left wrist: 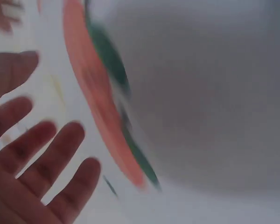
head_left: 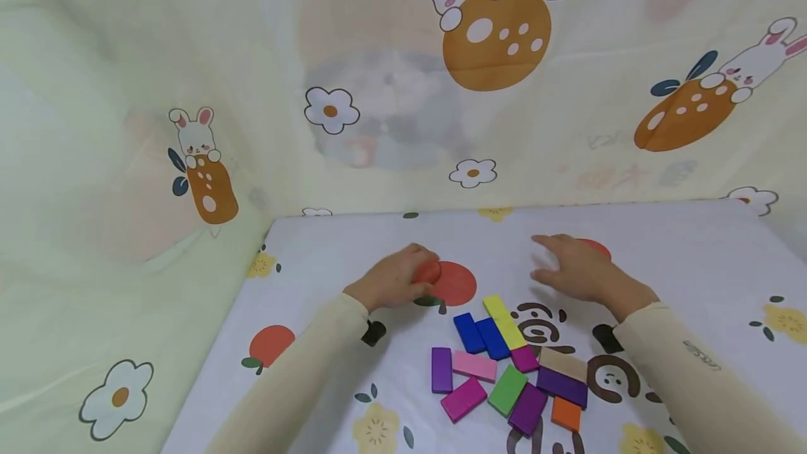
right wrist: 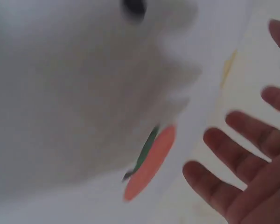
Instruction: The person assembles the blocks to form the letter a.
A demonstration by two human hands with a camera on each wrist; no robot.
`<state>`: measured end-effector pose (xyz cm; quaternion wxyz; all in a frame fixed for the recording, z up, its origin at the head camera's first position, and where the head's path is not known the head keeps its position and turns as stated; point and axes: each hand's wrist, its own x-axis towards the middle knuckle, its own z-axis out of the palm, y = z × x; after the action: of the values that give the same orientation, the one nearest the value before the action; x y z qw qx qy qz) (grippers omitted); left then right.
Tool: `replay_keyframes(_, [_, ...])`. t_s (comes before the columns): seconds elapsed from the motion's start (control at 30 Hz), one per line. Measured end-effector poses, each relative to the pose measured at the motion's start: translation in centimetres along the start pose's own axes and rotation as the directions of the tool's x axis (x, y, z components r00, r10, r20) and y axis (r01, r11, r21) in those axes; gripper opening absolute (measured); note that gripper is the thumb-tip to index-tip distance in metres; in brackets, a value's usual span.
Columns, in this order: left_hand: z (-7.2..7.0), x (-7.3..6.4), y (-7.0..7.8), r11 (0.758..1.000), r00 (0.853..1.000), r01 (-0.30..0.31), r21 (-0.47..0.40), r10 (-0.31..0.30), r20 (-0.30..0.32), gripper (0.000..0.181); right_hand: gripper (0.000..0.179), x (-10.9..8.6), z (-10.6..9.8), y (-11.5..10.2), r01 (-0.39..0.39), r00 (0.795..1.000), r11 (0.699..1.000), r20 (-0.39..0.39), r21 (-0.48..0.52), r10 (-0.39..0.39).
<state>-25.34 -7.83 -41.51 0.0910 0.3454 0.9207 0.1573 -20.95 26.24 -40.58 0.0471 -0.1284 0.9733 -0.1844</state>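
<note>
My left hand (head_left: 396, 277) is above the cloth at the printed red fruit (head_left: 457, 284), left of the blocks. In the left wrist view its fingers (left wrist: 60, 154) are spread with nothing between them. Farther right, my right hand (head_left: 576, 270) hovers with straight, parted fingers (right wrist: 233, 154), beside another printed fruit (head_left: 595, 249). Nearer the body lies a loose cluster of coloured blocks, including a yellow block (head_left: 504, 322), a blue block (head_left: 469, 333), a green block (head_left: 507, 390), a tan block (head_left: 563, 364) and an orange block (head_left: 566, 414). Neither hand touches them.
The white patterned tablecloth (head_left: 315, 398) covers the table. A pale curtain (head_left: 384, 19) with printed rabbits and fruit hangs behind, and another stretch of it runs along the left side. A pink block (head_left: 475, 366) and several purple and magenta blocks complete the cluster.
</note>
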Motion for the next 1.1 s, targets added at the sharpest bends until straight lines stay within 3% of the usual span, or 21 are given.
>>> replay_keyframes(0.1, [1.3,-0.5,2.6,0.994,0.990,-0.112,0.011,0.111,0.085,0.042,0.063,-0.7,1.2,-2.8,0.108,0.992,0.994,0.063,0.030,-0.110])
replay_keyframes(0.2, [2.2,-0.8,4.6,0.975,0.967,-0.220,0.022,0.215,0.136,0.040,0.058,-1.2,2.1,-5.2,0.156,0.973,0.982,0.153,0.106,-0.171])
replay_keyframes(0.33, [2.8,-0.9,5.5,0.957,0.949,-0.287,0.052,0.276,0.152,0.041,0.060,-1.6,3.1,-7.0,0.167,0.951,0.973,0.233,0.160,-0.202])
replay_keyframes(0.6, [2.7,-1.3,4.9,0.952,0.962,-0.258,0.167,0.237,0.137,0.032,0.055,-1.4,4.0,-7.6,0.243,0.937,0.967,0.239,0.076,-0.255])
replay_keyframes(0.8, [2.7,-1.6,4.3,0.970,0.978,-0.179,0.164,0.156,0.141,0.030,0.052,-1.3,4.6,-7.6,0.232,0.941,0.970,0.237,0.070,-0.242])
replay_keyframes(0.97, [3.0,-1.5,3.9,0.971,0.982,-0.162,0.177,0.142,0.121,0.031,0.059,-1.7,4.6,-7.6,0.214,0.938,0.974,0.264,0.070,-0.225])
replay_keyframes(1.1, [3.4,-1.3,3.7,0.972,0.988,-0.142,0.186,0.127,0.091,0.031,0.057,-1.9,4.7,-7.5,0.235,0.945,0.971,0.223,0.039,-0.237])
